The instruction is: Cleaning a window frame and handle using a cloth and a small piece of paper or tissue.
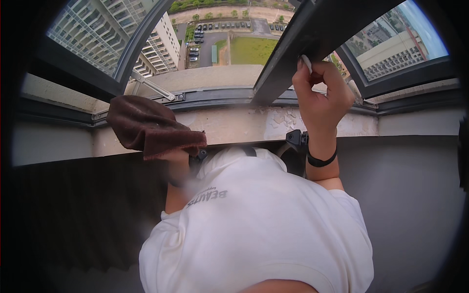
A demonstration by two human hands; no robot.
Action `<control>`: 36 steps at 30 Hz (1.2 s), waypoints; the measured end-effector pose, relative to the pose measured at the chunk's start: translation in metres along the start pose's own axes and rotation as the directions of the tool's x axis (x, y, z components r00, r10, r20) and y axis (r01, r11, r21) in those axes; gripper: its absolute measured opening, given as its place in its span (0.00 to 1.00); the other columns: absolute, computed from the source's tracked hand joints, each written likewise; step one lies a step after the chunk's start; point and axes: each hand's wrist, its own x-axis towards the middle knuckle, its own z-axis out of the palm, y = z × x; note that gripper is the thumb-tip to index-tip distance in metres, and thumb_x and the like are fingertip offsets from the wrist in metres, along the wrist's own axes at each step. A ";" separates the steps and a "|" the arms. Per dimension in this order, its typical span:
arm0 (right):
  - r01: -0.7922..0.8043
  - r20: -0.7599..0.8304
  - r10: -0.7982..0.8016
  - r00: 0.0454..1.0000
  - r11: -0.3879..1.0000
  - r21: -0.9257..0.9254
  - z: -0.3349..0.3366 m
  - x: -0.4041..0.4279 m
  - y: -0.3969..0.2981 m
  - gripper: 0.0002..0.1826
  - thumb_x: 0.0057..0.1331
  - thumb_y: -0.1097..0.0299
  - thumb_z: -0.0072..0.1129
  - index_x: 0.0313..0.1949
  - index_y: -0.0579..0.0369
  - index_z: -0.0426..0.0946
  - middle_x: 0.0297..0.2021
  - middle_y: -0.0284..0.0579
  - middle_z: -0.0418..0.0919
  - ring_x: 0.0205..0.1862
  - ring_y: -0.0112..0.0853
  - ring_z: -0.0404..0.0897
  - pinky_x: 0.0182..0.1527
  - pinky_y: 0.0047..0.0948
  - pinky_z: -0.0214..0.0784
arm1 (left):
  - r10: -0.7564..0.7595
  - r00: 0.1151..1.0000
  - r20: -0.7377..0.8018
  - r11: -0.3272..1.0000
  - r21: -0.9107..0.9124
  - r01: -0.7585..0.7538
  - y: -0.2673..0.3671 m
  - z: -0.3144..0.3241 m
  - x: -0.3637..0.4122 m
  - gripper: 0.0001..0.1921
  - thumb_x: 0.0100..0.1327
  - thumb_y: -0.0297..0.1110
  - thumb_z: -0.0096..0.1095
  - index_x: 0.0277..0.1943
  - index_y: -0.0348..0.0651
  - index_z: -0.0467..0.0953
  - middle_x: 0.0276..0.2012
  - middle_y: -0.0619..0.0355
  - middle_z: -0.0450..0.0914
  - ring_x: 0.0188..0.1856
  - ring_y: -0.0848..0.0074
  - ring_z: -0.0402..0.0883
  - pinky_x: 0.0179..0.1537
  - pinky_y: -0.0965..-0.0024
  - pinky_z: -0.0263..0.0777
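Observation:
A dark brown cloth (146,122) drapes over my left hand (176,155) and hides most of its fingers. That hand is at the windowsill's left part, below the open sash. My right hand (324,86) is raised in front of the dark window mullion (289,47). Between its thumb and fingers it pinches a small white piece (306,63), whose material I cannot make out. The piece is close to the mullion's face; whether it touches is unclear. Straps with small black devices sit on both wrists.
The left window sash (121,69) stands open on a metal stay arm (154,87). Another framed pane (399,47) is at the right. Paint peels from the sill (227,126). Beyond the opening is a long drop to parked cars and a lawn (253,50).

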 end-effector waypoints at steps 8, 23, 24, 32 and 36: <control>0.059 -0.173 -0.053 0.983 0.998 0.030 -0.004 0.026 0.003 0.06 0.45 0.77 0.60 0.21 0.57 0.70 0.12 0.36 0.72 0.14 0.21 0.72 0.19 0.14 0.62 | -0.044 0.995 -0.090 0.998 0.030 0.047 0.000 0.009 -0.010 0.13 0.56 0.26 0.51 0.40 0.20 0.70 0.33 0.39 0.76 0.25 0.68 0.76 0.25 0.72 0.69; -0.045 -0.153 0.051 0.987 0.998 0.042 -0.005 0.019 0.004 0.06 0.45 0.76 0.60 0.19 0.56 0.70 0.11 0.36 0.71 0.14 0.22 0.72 0.19 0.15 0.61 | -0.085 0.981 -0.177 0.995 0.043 0.094 0.002 0.019 -0.017 0.13 0.57 0.28 0.51 0.39 0.23 0.71 0.33 0.42 0.76 0.27 0.68 0.76 0.28 0.71 0.69; -0.040 -0.190 0.042 0.981 0.999 0.016 -0.005 0.021 0.004 0.06 0.45 0.76 0.60 0.19 0.56 0.70 0.11 0.36 0.71 0.14 0.23 0.72 0.18 0.15 0.61 | -0.087 0.979 -0.183 0.994 0.044 0.097 0.002 0.019 -0.017 0.13 0.57 0.28 0.51 0.39 0.23 0.71 0.33 0.42 0.76 0.27 0.68 0.76 0.28 0.71 0.68; -0.035 -0.239 0.041 0.970 0.999 0.028 -0.002 0.017 0.006 0.06 0.46 0.75 0.60 0.20 0.56 0.70 0.11 0.36 0.71 0.13 0.23 0.72 0.18 0.16 0.61 | -0.105 0.972 -0.210 0.992 0.052 0.118 0.005 0.022 -0.019 0.13 0.57 0.29 0.51 0.38 0.24 0.72 0.33 0.43 0.76 0.28 0.68 0.75 0.30 0.70 0.68; 0.020 -0.116 -0.022 0.993 1.000 -0.021 -0.003 0.016 0.002 0.06 0.45 0.75 0.60 0.20 0.56 0.70 0.11 0.36 0.70 0.13 0.23 0.72 0.19 0.16 0.62 | -0.113 0.969 -0.220 0.990 0.054 0.128 0.005 0.023 -0.020 0.13 0.57 0.30 0.51 0.38 0.25 0.72 0.33 0.43 0.76 0.28 0.68 0.75 0.31 0.69 0.68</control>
